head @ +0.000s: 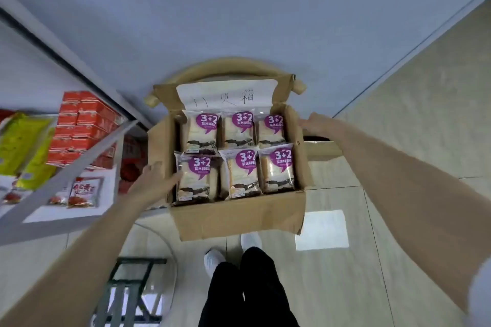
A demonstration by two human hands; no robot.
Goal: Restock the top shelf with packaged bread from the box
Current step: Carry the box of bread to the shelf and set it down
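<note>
The left hand (pixel 155 180) lies fairly straight-fingered against the box (pixel 239 218)'s left wall, touching the front-left of six bread packs (pixel 240 172) inside. The right hand (pixel 316 123) rests on the right wall, grip unclear. The packs are likely light, soft and slippery, best pinched at a sealed edge.

Brown cardboard box (pixel 233 216) holds clear-wrapped bread packets (pixel 240 172) – purple speech-bubble labels, white lettering; red cartons (pixel 79 127) and yellow-green bags (pixel 24 146) fill the grey shelf (pixel 79 164).
</note>
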